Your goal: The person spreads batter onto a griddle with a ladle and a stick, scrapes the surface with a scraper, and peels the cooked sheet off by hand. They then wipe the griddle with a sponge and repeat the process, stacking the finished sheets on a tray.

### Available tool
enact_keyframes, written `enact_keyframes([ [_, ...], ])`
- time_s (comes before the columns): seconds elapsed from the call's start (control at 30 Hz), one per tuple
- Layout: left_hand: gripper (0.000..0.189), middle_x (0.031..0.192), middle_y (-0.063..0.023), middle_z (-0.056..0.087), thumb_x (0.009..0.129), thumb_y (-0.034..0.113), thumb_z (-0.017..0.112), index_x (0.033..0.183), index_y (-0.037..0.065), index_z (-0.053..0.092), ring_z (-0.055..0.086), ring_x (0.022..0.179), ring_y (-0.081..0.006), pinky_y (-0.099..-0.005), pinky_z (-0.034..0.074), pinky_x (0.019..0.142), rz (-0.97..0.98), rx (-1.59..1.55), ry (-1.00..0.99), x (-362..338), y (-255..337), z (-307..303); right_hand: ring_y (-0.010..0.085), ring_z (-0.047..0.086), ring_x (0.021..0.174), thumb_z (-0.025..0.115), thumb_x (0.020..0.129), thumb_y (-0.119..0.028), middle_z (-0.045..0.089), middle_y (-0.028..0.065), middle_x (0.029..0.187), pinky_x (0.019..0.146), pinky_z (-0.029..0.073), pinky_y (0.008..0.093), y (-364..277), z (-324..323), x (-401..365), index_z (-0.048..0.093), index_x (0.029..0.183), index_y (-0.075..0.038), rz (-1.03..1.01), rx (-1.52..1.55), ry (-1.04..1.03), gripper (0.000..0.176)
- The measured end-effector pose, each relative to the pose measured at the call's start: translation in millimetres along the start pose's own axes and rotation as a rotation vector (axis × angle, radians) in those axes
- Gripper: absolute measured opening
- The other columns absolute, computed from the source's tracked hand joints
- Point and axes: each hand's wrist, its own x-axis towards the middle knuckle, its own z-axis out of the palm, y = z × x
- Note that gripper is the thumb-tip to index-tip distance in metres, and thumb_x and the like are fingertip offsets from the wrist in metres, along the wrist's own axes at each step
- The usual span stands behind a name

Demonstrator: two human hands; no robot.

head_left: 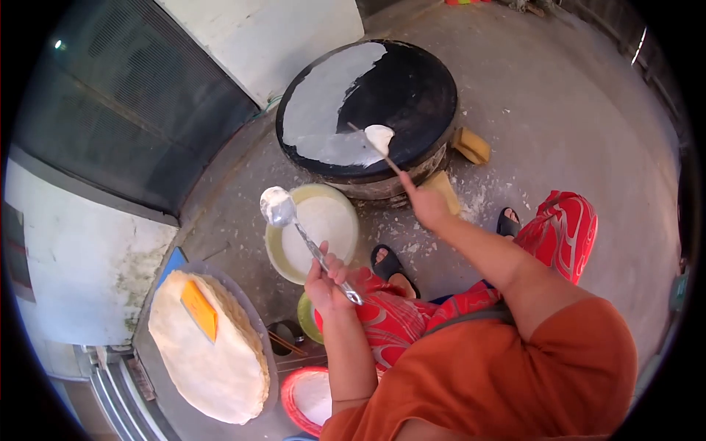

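Note:
My right hand (pixel 426 204) is closed round a thin wooden batter spreader (pixel 388 160), its far end over the round black griddle (pixel 415 84). Pale batter (pixel 316 110) coats the griddle's left side and near edge in a curved band; the rest is bare black. A thick white lump of batter (pixel 379 137) lies beside the spreader. In my left hand (pixel 329 278) is a metal ladle (pixel 278 207), gripped by its handle and raised, with white batter on its bowl. Below the ladle, a pale bucket (pixel 273 253) holds white batter.
A tall stack of thin round flatbreads (pixel 213 364) stands at lower left, with a yellow-handled scraper (pixel 198 307) on top. A red-rimmed basin (pixel 288 393) and a green bowl (pixel 304 316) sit near my legs. Yellow blocks (pixel 472 145) lie by the griddle's base.

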Motion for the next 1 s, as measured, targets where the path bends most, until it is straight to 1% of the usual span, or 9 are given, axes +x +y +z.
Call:
enact_keyframes([
  [0.13, 0.034, 0.070, -0.0053, 0.043, 0.091, 0.019, 0.031, 0.109, -0.007, 0.043, 0.038, 0.050, -0.0102, -0.0213, 0.033, 0.040, 0.020, 0.009, 0.015, 1, -3, 3, 0.0295, 0.060, 0.066, 0.045, 0.081, -0.013, 0.060, 0.0153, 0.070, 0.056, 0.045, 0.0393, 37, 14, 5, 0.032, 0.132, -0.026, 0.210, 0.221, 0.270, 0.055],
  [0.2, 0.034, 0.070, -0.0052, 0.044, 0.091, 0.019, 0.031, 0.109, -0.007, 0.043, 0.038, 0.049, -0.0101, -0.0212, 0.033, 0.040, 0.024, 0.015, 0.022, 2, -4, 3, 0.0307, 0.059, 0.063, 0.044, 0.083, -0.017, 0.060, 0.0153, 0.070, 0.056, 0.045, 0.0408, 28, 20, 5, 0.041, 0.126, -0.029, 0.170, 0.947, 0.184, 0.045],
  [0.33, 0.032, 0.073, -0.0055, 0.041, 0.091, 0.017, 0.031, 0.110, -0.005, 0.042, 0.036, 0.053, -0.0108, -0.0215, 0.032, 0.041, -0.022, -0.017, 0.007, 6, -7, 6, 0.0279, 0.059, 0.060, 0.048, 0.075, -0.012, 0.058, 0.0103, 0.066, 0.055, 0.045, 0.0397, 30, 25, -14, 0.042, 0.125, -0.029, -0.075, 0.061, 0.405, 0.053],
  [0.4, 0.032, 0.073, -0.0054, 0.041, 0.091, 0.017, 0.030, 0.110, -0.005, 0.042, 0.036, 0.053, -0.0108, -0.0215, 0.032, 0.041, -0.036, -0.019, 0.011, 5, -8, 6, 0.0276, 0.058, 0.060, 0.048, 0.073, -0.012, 0.056, 0.0088, 0.063, 0.056, 0.046, 0.0390, 50, -3, -10, 0.044, 0.124, -0.030, 0.112, 0.046, 0.279, 0.055],
  [0.47, 0.032, 0.072, -0.0050, 0.041, 0.091, 0.017, 0.031, 0.110, -0.005, 0.043, 0.036, 0.052, -0.0109, -0.0214, 0.032, 0.041, -0.039, -0.027, 0.021, 4, -11, 8, 0.0295, 0.057, 0.057, 0.050, 0.073, -0.015, 0.055, 0.0096, 0.060, 0.053, 0.045, 0.0404, 82, -13, -5, 0.048, 0.119, -0.033, 0.132, -0.041, 0.516, 0.050],
  [0.6, 0.032, 0.071, -0.0048, 0.041, 0.091, 0.018, 0.031, 0.109, -0.005, 0.043, 0.037, 0.052, -0.0111, -0.0216, 0.032, 0.041, -0.033, -0.010, 0.013, 8, -13, 9, 0.0293, 0.055, 0.054, 0.050, 0.073, -0.014, 0.054, 0.0091, 0.061, 0.051, 0.045, 0.0388, 68, -19, -13, 0.053, 0.115, -0.031, 0.247, 0.259, 0.515, 0.045],
  [0.67, 0.032, 0.070, -0.0050, 0.041, 0.091, 0.018, 0.031, 0.109, -0.005, 0.044, 0.037, 0.050, -0.0111, -0.0215, 0.033, 0.040, -0.031, -0.025, 0.021, 8, -16, 13, 0.0277, 0.057, 0.059, 0.048, 0.076, -0.014, 0.056, 0.0093, 0.065, 0.050, 0.043, 0.0396, 64, -17, -26, 0.052, 0.115, -0.031, -0.116, 0.074, 0.475, 0.043],
  [0.9, 0.031, 0.069, -0.0049, 0.042, 0.090, 0.017, 0.031, 0.108, -0.005, 0.044, 0.037, 0.050, -0.0105, -0.0209, 0.033, 0.039, -0.035, -0.003, 0.076, 13, -22, 16, 0.0266, 0.057, 0.059, 0.052, 0.072, -0.015, 0.056, 0.0071, 0.066, 0.055, 0.047, 0.0385, 125, -44, 15, 0.056, 0.112, -0.030, 0.283, 0.203, 0.491, 0.044],
  [1.0, 0.032, 0.068, -0.0043, 0.041, 0.090, 0.017, 0.032, 0.108, -0.006, 0.045, 0.038, 0.050, -0.0104, -0.0208, 0.032, 0.039, -0.031, -0.037, 0.063, 16, -22, 16, 0.0262, 0.058, 0.065, 0.051, 0.072, -0.015, 0.059, 0.0061, 0.078, 0.057, 0.047, 0.0378, 106, -34, 3, 0.052, 0.116, -0.029, 0.216, 0.466, 0.345, 0.046],
])
